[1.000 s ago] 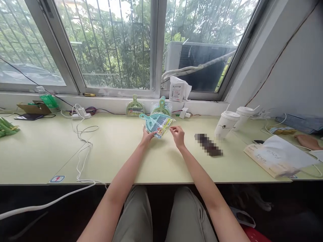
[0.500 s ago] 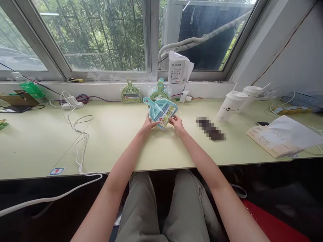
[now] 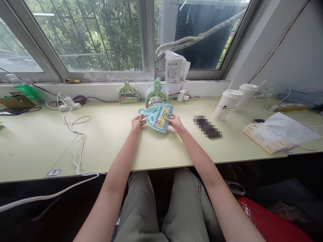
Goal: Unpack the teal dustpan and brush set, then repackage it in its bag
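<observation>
Between my two hands, just above the pale green bench, sits a packaged blue dustpan set; my left hand pinches its handle end, my right hand grips the brush edge; two green dustpan sets lean against the sill behind; two white cups stand well apart to my right.

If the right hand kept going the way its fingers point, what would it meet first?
The right hand already touches the blue dustpan pack; beyond that, probably the green dustpan pack by the wall, though depth is unclear.
</observation>
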### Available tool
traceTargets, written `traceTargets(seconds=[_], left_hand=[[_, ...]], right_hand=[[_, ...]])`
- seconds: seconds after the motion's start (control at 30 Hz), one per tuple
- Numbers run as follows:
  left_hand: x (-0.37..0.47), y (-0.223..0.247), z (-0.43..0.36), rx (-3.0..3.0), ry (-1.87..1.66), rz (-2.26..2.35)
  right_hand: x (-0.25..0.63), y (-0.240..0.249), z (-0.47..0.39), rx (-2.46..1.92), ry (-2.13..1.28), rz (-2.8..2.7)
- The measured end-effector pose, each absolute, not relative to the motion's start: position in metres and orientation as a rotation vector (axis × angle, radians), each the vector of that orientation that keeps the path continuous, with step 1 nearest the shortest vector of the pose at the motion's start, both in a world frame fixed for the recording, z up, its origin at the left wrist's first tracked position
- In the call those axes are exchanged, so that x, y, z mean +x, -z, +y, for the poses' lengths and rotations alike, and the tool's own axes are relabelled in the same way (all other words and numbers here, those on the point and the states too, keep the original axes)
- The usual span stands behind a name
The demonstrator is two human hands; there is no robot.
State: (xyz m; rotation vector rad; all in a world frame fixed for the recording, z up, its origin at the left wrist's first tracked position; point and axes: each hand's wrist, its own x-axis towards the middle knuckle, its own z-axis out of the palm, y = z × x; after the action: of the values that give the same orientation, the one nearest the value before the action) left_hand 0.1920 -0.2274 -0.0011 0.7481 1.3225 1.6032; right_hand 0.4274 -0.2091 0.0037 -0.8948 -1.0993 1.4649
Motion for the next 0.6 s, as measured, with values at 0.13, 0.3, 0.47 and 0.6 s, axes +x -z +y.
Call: traceTargets(seconds=[0.13,0.3,0.47,0.6], left_hand=[[0.180,-0.010,-0.236,1.027,-1.862,1.653],[0.174,-0.011,-0.235,1.420,-1.473,1.648],[0.147,-0.010,-0.237,1.146,-1.591,1.937],[0.121,-0.015,-0.252,0.685,-1.697,2.534]], right_hand=[[0.433,-0.009,-0.214,-0.896,-1.470,-1.194],[0.437,-0.013,-0.222,-0.863,-1.581,-1.418],[0.445,-0.015,-0.216,-0.887,-1.555,-1.379],[0.452,-0.013,-0.206,-0.970,-1.422,-1.014]])
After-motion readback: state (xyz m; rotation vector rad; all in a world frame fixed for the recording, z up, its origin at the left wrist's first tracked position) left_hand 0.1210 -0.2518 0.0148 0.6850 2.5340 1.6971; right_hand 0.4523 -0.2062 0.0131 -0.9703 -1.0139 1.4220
